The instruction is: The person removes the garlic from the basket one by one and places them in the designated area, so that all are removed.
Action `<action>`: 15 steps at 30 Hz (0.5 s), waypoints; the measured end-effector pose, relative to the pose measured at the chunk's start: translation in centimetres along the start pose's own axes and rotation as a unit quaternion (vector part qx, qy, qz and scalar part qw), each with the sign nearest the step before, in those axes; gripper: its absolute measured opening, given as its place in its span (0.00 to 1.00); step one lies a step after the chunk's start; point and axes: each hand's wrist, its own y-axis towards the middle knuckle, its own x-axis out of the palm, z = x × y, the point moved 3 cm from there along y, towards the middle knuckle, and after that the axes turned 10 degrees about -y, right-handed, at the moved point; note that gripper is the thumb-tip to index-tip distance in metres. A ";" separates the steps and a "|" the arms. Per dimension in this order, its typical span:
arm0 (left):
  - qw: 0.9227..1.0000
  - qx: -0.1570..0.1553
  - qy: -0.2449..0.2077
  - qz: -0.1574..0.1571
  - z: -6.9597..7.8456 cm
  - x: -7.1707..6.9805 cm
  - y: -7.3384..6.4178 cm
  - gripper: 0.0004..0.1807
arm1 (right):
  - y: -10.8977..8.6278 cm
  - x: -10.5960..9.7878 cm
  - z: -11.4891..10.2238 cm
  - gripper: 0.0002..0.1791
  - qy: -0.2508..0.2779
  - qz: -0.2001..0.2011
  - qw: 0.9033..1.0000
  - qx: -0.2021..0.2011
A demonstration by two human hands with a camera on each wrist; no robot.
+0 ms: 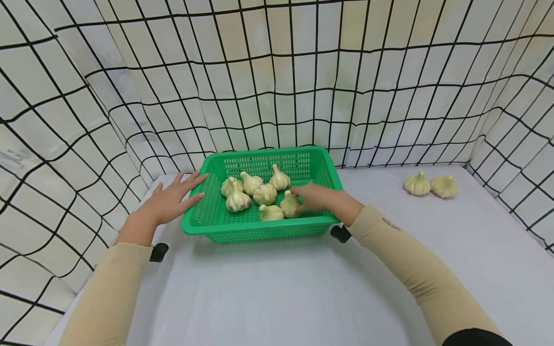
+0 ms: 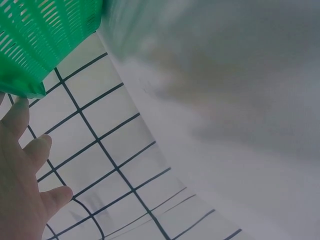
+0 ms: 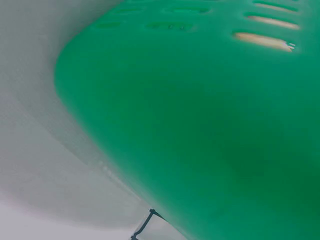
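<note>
The right hand (image 1: 319, 197) pinches a cream-white, round garlic bulb (image 1: 289, 203) inside the green perforated plastic basket (image 1: 251, 228), the left hand (image 1: 170, 200) being spread wide beside it, and this bulb looks light and firm, best held around its belly.

Black netting (image 1: 339, 49) before pale walls (image 1: 305, 72)

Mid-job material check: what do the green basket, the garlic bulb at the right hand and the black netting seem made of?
Green basket: probably molded plastic, smooth with a slight sheen; regular slots pierce its walls.
Garlic bulb at the right hand: cream, fairly matte; real garlic or an imitation, I can't tell.
Black netting: perhaps cord; thin strands, some bending in waves.
</note>
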 end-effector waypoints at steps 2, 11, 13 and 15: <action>1.000 0.001 -0.002 0.001 0.0 0.0 0.0 0.39 | 0.1 0.1 0.0 0.38 -0.006 -0.008 1.000 0.004; 1.000 0.000 -0.009 0.000 -0.2 0.1 -0.2 0.39 | 0.2 -0.1 -0.4 0.41 -0.034 0.001 0.999 -0.001; 1.000 0.001 -0.009 -0.001 -0.1 0.0 -0.1 0.39 | 0.2 -0.2 -0.5 0.39 -0.043 0.013 0.999 -0.003; 1.000 0.002 -0.008 -0.001 0.0 0.0 -0.1 0.39 | 0.1 -0.3 -0.5 0.38 -0.045 0.023 0.999 -0.002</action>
